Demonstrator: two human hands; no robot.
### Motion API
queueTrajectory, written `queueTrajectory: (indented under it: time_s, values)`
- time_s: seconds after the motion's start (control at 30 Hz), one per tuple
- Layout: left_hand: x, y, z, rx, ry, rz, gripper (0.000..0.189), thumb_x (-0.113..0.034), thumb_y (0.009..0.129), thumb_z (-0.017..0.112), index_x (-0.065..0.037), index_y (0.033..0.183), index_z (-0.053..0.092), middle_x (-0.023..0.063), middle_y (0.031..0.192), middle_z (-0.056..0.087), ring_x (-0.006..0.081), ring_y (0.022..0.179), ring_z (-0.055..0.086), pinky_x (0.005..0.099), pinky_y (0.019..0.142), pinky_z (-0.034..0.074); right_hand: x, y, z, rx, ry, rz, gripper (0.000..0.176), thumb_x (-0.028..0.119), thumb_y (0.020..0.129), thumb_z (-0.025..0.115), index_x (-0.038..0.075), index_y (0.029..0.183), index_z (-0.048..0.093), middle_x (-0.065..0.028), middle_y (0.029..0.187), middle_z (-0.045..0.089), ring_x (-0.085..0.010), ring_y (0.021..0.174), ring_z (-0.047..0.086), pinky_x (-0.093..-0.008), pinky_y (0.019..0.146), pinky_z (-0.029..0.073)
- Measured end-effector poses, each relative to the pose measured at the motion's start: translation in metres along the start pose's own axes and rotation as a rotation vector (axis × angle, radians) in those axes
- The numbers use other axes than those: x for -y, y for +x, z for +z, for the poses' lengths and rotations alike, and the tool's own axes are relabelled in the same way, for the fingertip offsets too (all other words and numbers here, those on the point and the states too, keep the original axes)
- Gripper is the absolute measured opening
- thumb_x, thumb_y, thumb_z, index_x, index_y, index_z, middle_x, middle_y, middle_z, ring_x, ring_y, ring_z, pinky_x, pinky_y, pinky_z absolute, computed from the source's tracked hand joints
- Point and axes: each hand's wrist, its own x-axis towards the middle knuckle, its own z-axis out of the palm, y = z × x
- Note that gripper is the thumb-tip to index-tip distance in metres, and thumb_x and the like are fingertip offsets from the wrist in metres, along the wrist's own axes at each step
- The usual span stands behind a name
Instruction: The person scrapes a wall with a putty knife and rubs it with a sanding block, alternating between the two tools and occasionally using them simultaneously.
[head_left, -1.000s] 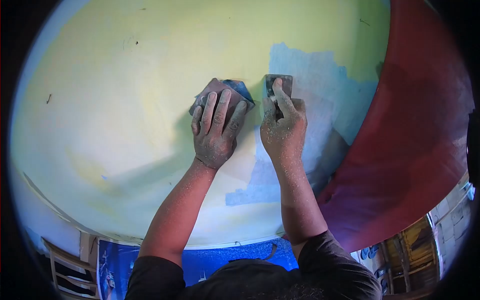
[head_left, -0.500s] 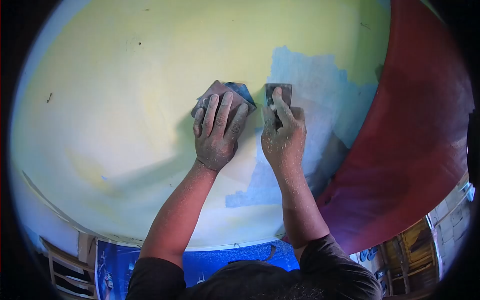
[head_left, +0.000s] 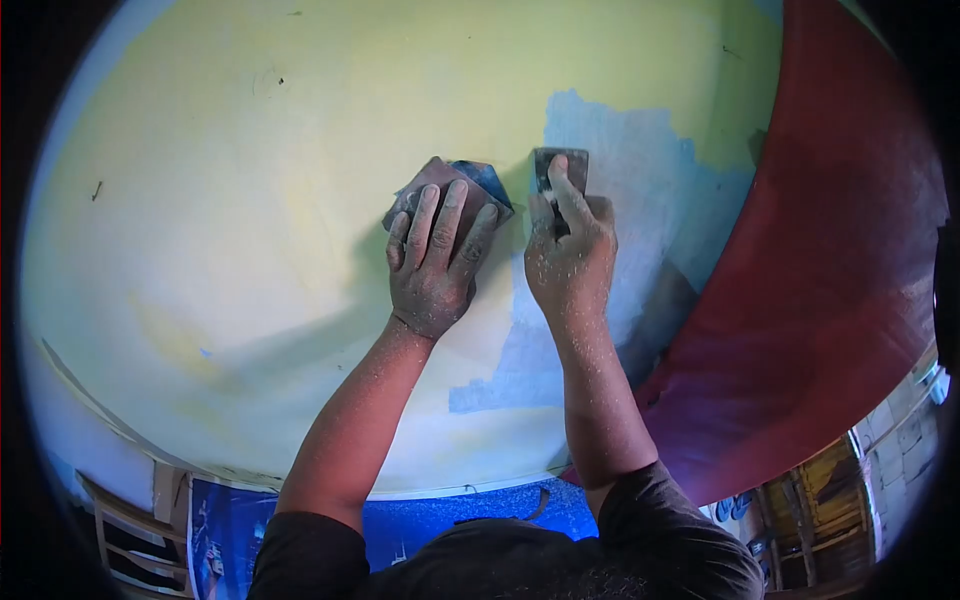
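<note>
left hand (head_left: 432,268) flat, pressing sandpaper (head_left: 442,172) | right hand (head_left: 570,262) gripping scraper (head_left: 572,162), long axis upright, blade up on wall (head_left: 250,150)

My left hand (head_left: 435,265) presses a folded sheet of sandpaper (head_left: 450,185) flat against the yellow-green surface (head_left: 250,200). My right hand (head_left: 570,260) holds a dark scraper (head_left: 560,165) against the blue patch (head_left: 630,170). Both hands are dusty.

- Red painted band (head_left: 840,250): broad and curved, along the right side.
- Blue patterned sheet (head_left: 410,520): bottom centre, with pale markings.
- Wooden frame (head_left: 120,540): lower left, slatted, just beside the sheet.
- Wooden shelving (head_left: 830,500): lower right, cluttered; contents too small to tell.
</note>
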Motion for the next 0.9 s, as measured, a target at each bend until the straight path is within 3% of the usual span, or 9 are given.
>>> queueTrajectory:
  time_s: [0.2,0.3,0.4,0.53,0.7,0.8,0.9]
  values:
    - [-0.002,0.0,-0.003,0.023,0.021,-0.012,0.052,-0.01,0.098,0.062,-0.03,0.145,0.076,0.0056,0.167,0.057,0.0293,0.158,0.048,0.0503,0.13,0.029,-0.004,-0.009,-0.001,-0.003,0.033,-0.023,0.044,0.013,0.103,0.075,0.008,0.146,0.072,-0.0248,0.1,0.072,-0.04,0.095,0.07,-0.0464,0.081,0.059]
    - [0.0,-0.002,-0.002,0.037,0.015,0.009,0.054,-0.011,0.095,0.073,-0.027,0.146,0.074,0.0072,0.168,0.056,0.0335,0.157,0.047,0.0549,0.129,0.029,-0.003,-0.003,0.0,-0.004,0.036,-0.018,0.044,0.012,0.103,0.075,0.008,0.147,0.072,-0.0246,0.101,0.073,-0.0393,0.095,0.07,-0.0465,0.081,0.058]
    - [0.002,-0.002,-0.002,0.038,-0.002,0.016,0.054,-0.011,0.095,0.073,-0.027,0.146,0.073,0.0072,0.168,0.056,0.0335,0.157,0.047,0.0545,0.129,0.029,0.007,0.005,-0.002,-0.007,0.019,0.013,0.044,0.012,0.103,0.075,0.007,0.147,0.072,-0.0243,0.102,0.074,-0.0388,0.095,0.07,-0.0465,0.082,0.058]
    - [0.0,0.0,-0.001,0.023,-0.017,-0.001,0.054,-0.011,0.095,0.072,-0.028,0.146,0.073,0.0072,0.168,0.055,0.0333,0.157,0.047,0.0538,0.129,0.029,-0.003,0.0,-0.002,-0.004,0.014,-0.088,0.044,0.013,0.104,0.074,0.006,0.147,0.071,-0.0239,0.103,0.074,-0.0388,0.094,0.069,-0.0465,0.084,0.058]
    - [-0.001,-0.001,0.0,0.01,0.008,-0.013,0.052,-0.011,0.1,0.062,-0.032,0.146,0.075,0.0043,0.168,0.057,0.0289,0.157,0.048,0.0499,0.13,0.028,0.001,0.009,-0.003,-0.005,-0.01,-0.043,0.043,0.012,0.104,0.074,0.005,0.146,0.071,-0.0235,0.104,0.074,-0.0379,0.097,0.069,-0.046,0.084,0.058]
    - [-0.002,0.0,-0.003,0.035,0.011,-0.018,0.052,-0.012,0.1,0.062,-0.032,0.147,0.074,0.0042,0.168,0.057,0.029,0.157,0.048,0.0502,0.13,0.029,0.002,0.01,-0.003,0.003,0.001,-0.013,0.043,0.012,0.104,0.074,0.005,0.146,0.072,-0.0239,0.104,0.074,-0.0383,0.099,0.069,-0.046,0.084,0.058]
    - [0.0,0.0,-0.002,0.043,0.015,0.003,0.055,-0.011,0.095,0.071,-0.028,0.148,0.073,0.0073,0.169,0.055,0.0324,0.157,0.047,0.0532,0.129,0.028,-0.007,0.001,-0.003,0.001,0.019,-0.042,0.043,0.013,0.104,0.074,0.006,0.146,0.072,-0.0241,0.104,0.074,-0.0387,0.099,0.07,-0.0464,0.084,0.059]
